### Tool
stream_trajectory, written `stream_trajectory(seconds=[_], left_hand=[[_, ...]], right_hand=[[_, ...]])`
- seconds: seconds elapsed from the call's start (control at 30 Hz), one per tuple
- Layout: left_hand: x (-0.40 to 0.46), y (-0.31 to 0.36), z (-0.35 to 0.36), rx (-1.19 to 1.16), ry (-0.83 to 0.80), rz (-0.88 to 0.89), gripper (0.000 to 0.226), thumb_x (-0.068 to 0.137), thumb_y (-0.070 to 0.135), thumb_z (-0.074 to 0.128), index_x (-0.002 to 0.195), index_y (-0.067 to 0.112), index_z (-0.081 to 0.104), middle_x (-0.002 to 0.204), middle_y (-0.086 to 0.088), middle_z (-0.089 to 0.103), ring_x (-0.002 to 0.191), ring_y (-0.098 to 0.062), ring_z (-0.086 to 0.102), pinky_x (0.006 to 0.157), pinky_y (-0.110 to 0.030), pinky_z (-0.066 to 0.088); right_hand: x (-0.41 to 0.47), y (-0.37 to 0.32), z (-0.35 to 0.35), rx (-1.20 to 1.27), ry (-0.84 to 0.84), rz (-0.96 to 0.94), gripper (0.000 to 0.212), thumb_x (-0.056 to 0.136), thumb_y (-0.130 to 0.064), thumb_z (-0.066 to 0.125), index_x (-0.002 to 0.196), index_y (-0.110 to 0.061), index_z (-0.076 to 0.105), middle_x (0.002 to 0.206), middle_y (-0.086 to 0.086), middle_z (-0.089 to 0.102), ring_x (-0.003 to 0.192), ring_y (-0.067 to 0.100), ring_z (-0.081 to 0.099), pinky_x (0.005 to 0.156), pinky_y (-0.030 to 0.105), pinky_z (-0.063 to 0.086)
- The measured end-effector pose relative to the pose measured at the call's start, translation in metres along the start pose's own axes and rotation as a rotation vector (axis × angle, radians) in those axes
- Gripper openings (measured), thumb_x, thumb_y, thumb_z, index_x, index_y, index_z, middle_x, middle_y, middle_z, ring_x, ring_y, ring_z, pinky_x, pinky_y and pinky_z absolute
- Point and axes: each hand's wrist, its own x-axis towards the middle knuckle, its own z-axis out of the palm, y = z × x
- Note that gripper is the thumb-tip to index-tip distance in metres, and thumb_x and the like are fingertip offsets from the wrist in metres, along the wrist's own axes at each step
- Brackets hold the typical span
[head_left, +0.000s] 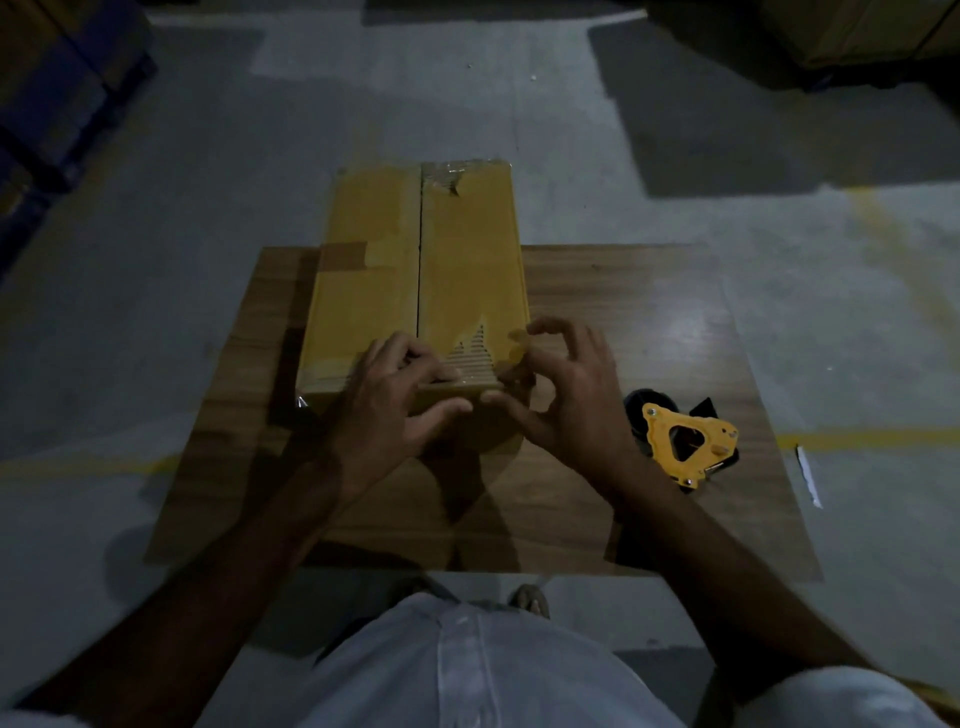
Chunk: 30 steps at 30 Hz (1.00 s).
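A long brown cardboard box (426, 260) lies on a small wooden table (623, 322), its two top flaps meeting along a centre seam, with patches of old tape and torn paper near both ends. My left hand (384, 410) rests on the near end of the box, fingers bent over the top edge and thumb stretched along the front face. My right hand (566, 395) is at the near right corner; its thumb and a finger seem to pinch a clear strip of tape there, while the other fingers are lifted and curled. The tape itself is hard to make out.
A yellow tape dispenser (685, 441) with a black roll lies on the table to the right of my right hand. Grey concrete floor with yellow lines surrounds the table. Stacked cartons (857, 31) stand far right, dark crates (57, 104) far left. A white scrap (808, 475) lies on the floor.
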Motion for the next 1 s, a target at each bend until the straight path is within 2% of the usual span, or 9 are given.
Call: stream_trajectory(seconds=[0.1,0.23,0.33,0.4,0.53,0.7,0.8,0.93,1.0], left_hand=[[0.003,-0.01,-0.003,0.009,0.047,-0.012,0.035,0.086,0.051,0.073,0.101,0.02,0.076,0.102,0.005,0.054,0.098,-0.017,0.05,0.08,-0.04,0.048],[0.004,-0.012,-0.003,0.069,-0.005,0.005,0.037,0.073,0.032,0.09,0.103,0.021,0.073,0.105,0.001,0.053,0.1,-0.017,0.05,0.083,-0.039,0.051],[0.004,-0.016,-0.007,0.044,-0.029,-0.001,0.042,0.071,0.026,0.093,0.106,0.022,0.07,0.107,0.004,0.052,0.102,-0.013,0.047,0.087,-0.042,0.052],[0.004,-0.021,-0.014,-0.064,-0.035,0.003,0.034,0.078,0.034,0.087,0.107,0.023,0.072,0.107,0.008,0.05,0.104,-0.012,0.05,0.089,-0.043,0.053],[0.004,-0.029,-0.02,-0.047,-0.004,0.006,0.037,0.087,0.058,0.069,0.102,0.026,0.078,0.098,0.01,0.052,0.099,-0.013,0.049,0.082,-0.04,0.049],[0.002,-0.03,-0.024,-0.027,-0.032,0.037,0.031,0.078,0.026,0.088,0.106,0.019,0.077,0.102,-0.001,0.058,0.1,-0.021,0.054,0.083,-0.044,0.052],[-0.003,-0.04,-0.035,-0.015,-0.055,0.037,0.035,0.077,0.026,0.088,0.108,0.023,0.074,0.107,0.004,0.057,0.104,-0.013,0.053,0.09,-0.044,0.052],[-0.016,-0.07,-0.047,-0.011,0.055,-0.062,0.038,0.081,0.057,0.076,0.105,0.028,0.075,0.106,0.008,0.057,0.104,-0.011,0.047,0.087,-0.04,0.041],[-0.016,-0.077,-0.047,-0.063,0.066,-0.074,0.035,0.083,0.056,0.075,0.101,0.026,0.077,0.102,0.008,0.057,0.101,-0.012,0.047,0.085,-0.042,0.044]], right_hand=[[0.011,-0.008,0.011,-0.04,-0.014,-0.076,0.035,0.087,-0.057,0.072,0.1,-0.024,0.074,0.129,0.006,0.058,0.117,0.024,0.052,0.093,0.042,0.042],[-0.002,-0.009,0.026,-0.039,0.009,0.007,0.037,0.078,-0.038,0.089,0.103,-0.016,0.074,0.128,0.01,0.062,0.115,0.03,0.055,0.093,0.045,0.043],[-0.003,-0.016,0.022,-0.077,-0.005,0.019,0.038,0.075,-0.033,0.09,0.105,-0.016,0.073,0.128,0.012,0.061,0.117,0.033,0.054,0.098,0.056,0.046],[0.004,-0.023,0.016,-0.108,-0.025,0.021,0.038,0.075,-0.039,0.087,0.104,-0.018,0.073,0.124,0.009,0.062,0.118,0.03,0.053,0.103,0.062,0.044],[0.022,-0.037,0.014,-0.134,-0.108,-0.014,0.037,0.085,-0.053,0.073,0.103,-0.021,0.077,0.117,0.007,0.065,0.114,0.027,0.058,0.107,0.055,0.042],[0.011,-0.049,0.026,-0.148,-0.087,0.053,0.037,0.076,-0.03,0.09,0.106,-0.013,0.076,0.12,0.011,0.067,0.116,0.035,0.061,0.108,0.058,0.043],[0.009,-0.059,0.025,-0.218,-0.103,0.058,0.047,0.071,-0.024,0.092,0.111,-0.013,0.071,0.121,0.011,0.065,0.119,0.035,0.06,0.115,0.062,0.035],[0.025,-0.073,0.03,-0.239,-0.175,0.04,0.049,0.074,-0.044,0.087,0.115,-0.022,0.07,0.122,0.006,0.063,0.121,0.028,0.057,0.122,0.057,0.026],[0.035,-0.082,0.039,-0.213,-0.163,0.016,0.038,0.083,-0.053,0.077,0.109,-0.025,0.074,0.116,0.004,0.065,0.115,0.025,0.059,0.119,0.052,0.031]])
